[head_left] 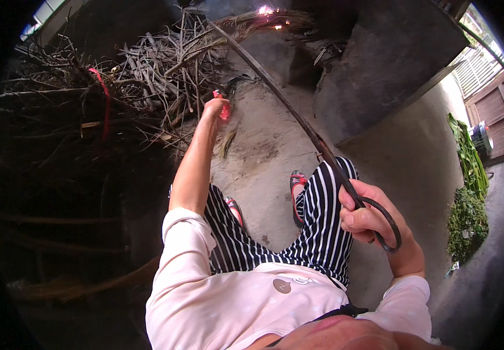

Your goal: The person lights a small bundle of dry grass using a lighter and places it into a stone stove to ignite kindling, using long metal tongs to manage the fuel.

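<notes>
My left hand [217, 108] is closed around a small red lighter [225, 111], beside the near edge of a heap of dry branches [160, 65]. My right hand [365, 212] grips the looped handle end of long dark metal fire tongs [274, 85], which slant up and to the left. The far tip of the tongs lies over a bundle of dry brush [239, 22]. Flames [269, 11] glow at the right part of that bundle. Whether the tongs' tip touches the brush, I cannot tell.
A dark slab-like surface [379, 65] stands at the upper right. Leafy green stalks [468, 157] and a heap of greens [466, 223] lie on the right, near a bucket [481, 136]. A red strip [105, 94] hangs over the branches. My feet rest on the concrete floor [260, 192].
</notes>
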### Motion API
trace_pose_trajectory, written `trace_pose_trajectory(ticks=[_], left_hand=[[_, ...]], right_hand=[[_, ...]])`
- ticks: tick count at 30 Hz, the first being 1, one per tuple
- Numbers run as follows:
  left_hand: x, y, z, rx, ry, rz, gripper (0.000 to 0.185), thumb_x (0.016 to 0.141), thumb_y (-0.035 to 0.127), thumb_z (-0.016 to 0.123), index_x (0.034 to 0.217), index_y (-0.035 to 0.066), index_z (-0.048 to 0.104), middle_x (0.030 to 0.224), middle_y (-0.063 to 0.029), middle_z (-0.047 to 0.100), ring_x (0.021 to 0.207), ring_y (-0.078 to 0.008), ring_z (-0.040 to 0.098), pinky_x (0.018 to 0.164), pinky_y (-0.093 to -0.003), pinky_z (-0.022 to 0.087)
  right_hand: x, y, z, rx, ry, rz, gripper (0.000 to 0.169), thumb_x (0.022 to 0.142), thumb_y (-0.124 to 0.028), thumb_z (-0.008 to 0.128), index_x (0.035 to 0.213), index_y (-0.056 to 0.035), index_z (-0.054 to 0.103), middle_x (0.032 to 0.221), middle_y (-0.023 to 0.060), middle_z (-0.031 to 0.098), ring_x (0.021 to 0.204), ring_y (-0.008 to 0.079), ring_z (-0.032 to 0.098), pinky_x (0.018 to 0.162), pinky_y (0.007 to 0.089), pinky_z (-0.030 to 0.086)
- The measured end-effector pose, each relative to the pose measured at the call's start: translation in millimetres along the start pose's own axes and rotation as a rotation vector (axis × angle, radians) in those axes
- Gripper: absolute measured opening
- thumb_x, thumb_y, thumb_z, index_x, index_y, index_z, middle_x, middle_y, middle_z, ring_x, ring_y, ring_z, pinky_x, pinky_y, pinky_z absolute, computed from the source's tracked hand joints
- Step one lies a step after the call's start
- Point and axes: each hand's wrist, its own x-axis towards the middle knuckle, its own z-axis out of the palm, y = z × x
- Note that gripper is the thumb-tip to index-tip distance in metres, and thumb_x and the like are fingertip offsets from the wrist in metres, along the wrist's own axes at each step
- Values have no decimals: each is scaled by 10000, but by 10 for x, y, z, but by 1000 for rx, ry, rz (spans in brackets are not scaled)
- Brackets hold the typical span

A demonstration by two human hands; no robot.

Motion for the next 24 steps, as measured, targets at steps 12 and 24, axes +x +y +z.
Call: trace_pose_trajectory(ticks=[12, 24], left_hand=[[-551, 522, -16, -449, 101, 16, 90, 817, 75, 544, 848, 146, 498, 695, -46, 541, 553, -187, 495, 443, -315, 356], [-797, 579, 157, -495, 62, 59, 144, 813, 79, 565, 853, 207, 512, 678, -28, 541, 553, -179, 500, 456, -318, 366]], right_hand=[[118, 187, -382, -85, 59, -67, 257, 741, -124, 634, 815, -117, 387, 566, -73, 345, 447, 13, 266, 371, 194, 177], [471, 300, -885, -202, 148, -123, 230, 750, -110, 612, 814, -125, 391, 574, -72, 347, 463, 8, 259, 373, 184, 171]])
